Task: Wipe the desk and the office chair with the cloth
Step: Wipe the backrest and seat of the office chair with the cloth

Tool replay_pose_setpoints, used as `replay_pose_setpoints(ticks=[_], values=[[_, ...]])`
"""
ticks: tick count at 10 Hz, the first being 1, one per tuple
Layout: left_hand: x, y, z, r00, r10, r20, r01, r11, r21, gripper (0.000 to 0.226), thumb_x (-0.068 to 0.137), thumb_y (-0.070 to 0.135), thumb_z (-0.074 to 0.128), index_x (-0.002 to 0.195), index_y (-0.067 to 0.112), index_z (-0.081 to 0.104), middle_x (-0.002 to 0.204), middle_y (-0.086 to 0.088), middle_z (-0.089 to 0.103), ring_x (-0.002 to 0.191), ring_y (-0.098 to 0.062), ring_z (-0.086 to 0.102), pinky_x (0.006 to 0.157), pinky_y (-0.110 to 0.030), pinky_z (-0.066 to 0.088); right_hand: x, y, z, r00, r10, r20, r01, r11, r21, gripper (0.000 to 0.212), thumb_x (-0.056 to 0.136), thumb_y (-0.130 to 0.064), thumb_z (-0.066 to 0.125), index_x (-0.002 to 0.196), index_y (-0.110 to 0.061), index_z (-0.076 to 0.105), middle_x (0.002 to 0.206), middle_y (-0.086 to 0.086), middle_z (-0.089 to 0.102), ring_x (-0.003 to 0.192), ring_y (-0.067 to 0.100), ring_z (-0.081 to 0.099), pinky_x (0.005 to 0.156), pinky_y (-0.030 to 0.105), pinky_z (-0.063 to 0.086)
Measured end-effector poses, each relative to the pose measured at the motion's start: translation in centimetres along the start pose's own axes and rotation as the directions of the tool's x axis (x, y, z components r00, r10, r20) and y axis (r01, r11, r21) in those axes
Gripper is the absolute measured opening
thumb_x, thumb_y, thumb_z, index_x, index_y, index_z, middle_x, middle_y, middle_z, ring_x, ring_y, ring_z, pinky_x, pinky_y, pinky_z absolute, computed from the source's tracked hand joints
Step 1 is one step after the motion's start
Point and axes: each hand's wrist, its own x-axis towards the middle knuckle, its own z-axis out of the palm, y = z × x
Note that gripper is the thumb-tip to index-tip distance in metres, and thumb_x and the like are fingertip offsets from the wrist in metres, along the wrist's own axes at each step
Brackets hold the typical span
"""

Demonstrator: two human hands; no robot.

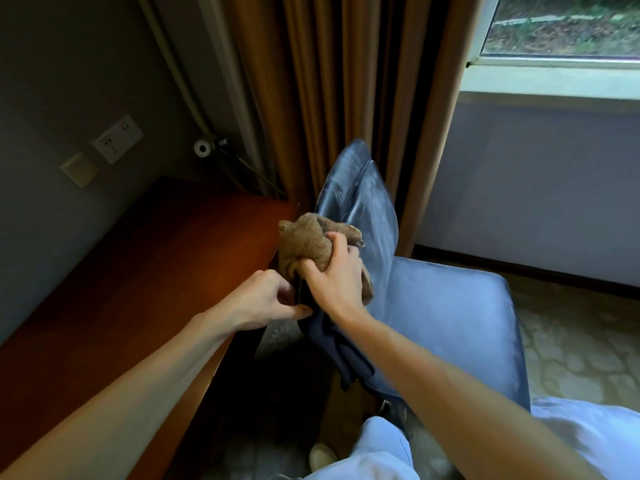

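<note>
**Q:** Where is the cloth?
**A:** The bunched brown terry cloth (304, 242) is in the right hand (337, 275). It is pressed against the shiny blue upholstered office chair (450, 317), on the edge nearest the desk, where backrest meets seat.

**Q:** What is the finger state of the right hand?
**A:** The fingers and thumb are curled tightly round the cloth and clamp it.

**Q:** And the left hand?
**A:** The left hand (266, 299) sits just beside the right hand, lower and toward the desk. Its thumb and curled fingers pinch a dark edge at the chair's side. It cannot be told whether that edge is frame or fabric.

**Q:** Where is the desk?
**A:** The reddish-brown wooden desk (138, 289) runs along the grey wall, with its front edge just beside the chair. The left forearm passes above that edge.

**Q:** What surrounds the work area?
**A:** Folds of dark navy fabric (343, 355) hang at the chair's side below the right wrist. A brown pleated curtain (311, 98) hangs behind the backrest. A white-framed window (561, 64) is at the upper right. White wall sockets (117, 138) are mounted above the desk.
</note>
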Motion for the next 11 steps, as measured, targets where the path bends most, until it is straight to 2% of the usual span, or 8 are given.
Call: replay_pose_setpoints(ticks=[2, 3, 4, 6, 8, 9, 10, 11], values=[[-0.2, 0.9, -2.3, 0.959, -0.078, 0.273, 0.035, 0.987, 0.159, 0.054, 0.073, 0.085, 0.064, 0.086, 0.035, 0.081, 0.087, 0.015, 0.077, 0.079, 0.001, 0.070, 0.070, -0.020, 0.052, 5.3, -1.9, -2.1, 0.989, 0.112, 0.100, -0.119, 0.990, 0.072, 0.072, 0.071, -0.048, 0.068, 0.137, -0.035, 0.045, 0.131, 0.005, 0.051, 0.120, 0.028, 0.055, 0.103, 0.053, 0.051], [1.5, 1.6, -4.1, 0.989, -0.124, 0.083, 0.116, 0.989, 0.092, 0.046, 0.082, 0.077, 0.064, 0.085, 0.034, 0.080, 0.083, 0.011, 0.078, 0.081, -0.011, 0.074, 0.074, -0.032, 0.056, 5.8, -0.9, -3.1, 0.982, 0.113, 0.148, -0.141, 0.971, 0.195, 0.072, 0.068, -0.049, 0.074, 0.133, -0.031, 0.049, 0.125, 0.003, 0.060, 0.109, 0.021, 0.066, 0.096, 0.050, 0.058], [4.7, 2.3, -5.0, 0.963, -0.196, -0.186, 0.178, 0.978, -0.110, 0.028, 0.093, 0.051, 0.068, 0.087, 0.025, 0.075, 0.076, 0.011, 0.076, 0.069, -0.009, 0.073, 0.058, -0.019, 0.048, 5.3, 0.3, -3.5, 0.983, 0.146, 0.112, -0.176, 0.929, 0.326, 0.062, 0.069, -0.046, 0.076, 0.124, -0.029, 0.053, 0.117, -0.001, 0.067, 0.102, 0.016, 0.070, 0.093, 0.046, 0.060], [8.8, 4.2, -6.0, 0.969, -0.241, -0.046, 0.244, 0.967, 0.067, 0.034, 0.089, 0.052, 0.068, 0.083, 0.018, 0.064, 0.069, 0.005, 0.073, 0.060, -0.006, 0.067, 0.058, -0.026, 0.048, 2.9, 1.8, -3.9, 0.984, 0.176, 0.016, -0.165, 0.880, 0.445, 0.053, 0.084, -0.044, 0.073, 0.128, -0.028, 0.050, 0.119, -0.003, 0.066, 0.108, 0.013, 0.066, 0.096, 0.039, 0.056], [9.2, 4.4, -7.3, 0.983, -0.168, -0.078, 0.175, 0.980, 0.094, 0.079, 0.055, 0.098, 0.063, 0.091, 0.028, 0.063, 0.070, 0.014, 0.075, 0.067, 0.009, 0.064, 0.065, -0.029, 0.045, 2.9, 1.6, -4.7, 0.888, 0.314, -0.336, -0.057, 0.800, 0.598, 0.034, 0.100, -0.035, 0.063, 0.128, -0.025, 0.046, 0.110, -0.010, 0.064, 0.104, 0.005, 0.063, 0.077, 0.008, 0.044], [9.8, 3.7, -6.8, 0.964, -0.240, -0.111, 0.256, 0.952, 0.166, 0.088, 0.047, 0.101, 0.059, 0.097, 0.029, 0.060, 0.079, 0.009, 0.074, 0.080, -0.005, 0.066, 0.075, -0.037, 0.055, 4.1, 1.6, -6.3, 0.886, 0.320, -0.334, -0.036, 0.769, 0.639, 0.043, 0.099, -0.040, 0.063, 0.135, -0.025, 0.045, 0.115, -0.007, 0.066, 0.105, 0.007, 0.065, 0.089, 0.024, 0.050], [11.2, 3.5, -5.7, 0.963, -0.269, -0.037, 0.271, 0.952, 0.140, 0.086, 0.055, 0.100, 0.050, 0.099, 0.028, 0.066, 0.084, 0.004, 0.078, 0.077, -0.011, 0.073, 0.080, -0.037, 0.058, 4.4, 1.9, -6.4, 0.965, 0.188, -0.184, -0.050, 0.818, 0.573, 0.044, 0.096, -0.043, 0.066, 0.133, -0.032, 0.048, 0.117, -0.010, 0.068, 0.103, 0.001, 0.067, 0.090, 0.026, 0.053], [12.1, 2.3, -4.2, 0.959, -0.279, -0.059, 0.283, 0.955, 0.093, 0.057, 0.084, 0.068, 0.061, 0.115, 0.022, 0.071, 0.116, -0.007, 0.075, 0.097, -0.022, 0.071, 0.074, -0.027, 0.051, 3.9, 1.6, -4.2, 0.996, 0.082, 0.034, -0.088, 0.912, 0.401, 0.053, 0.097, -0.040, 0.066, 0.146, -0.031, 0.045, 0.120, -0.015, 0.067, 0.104, -0.008, 0.065, 0.090, 0.022, 0.051]])
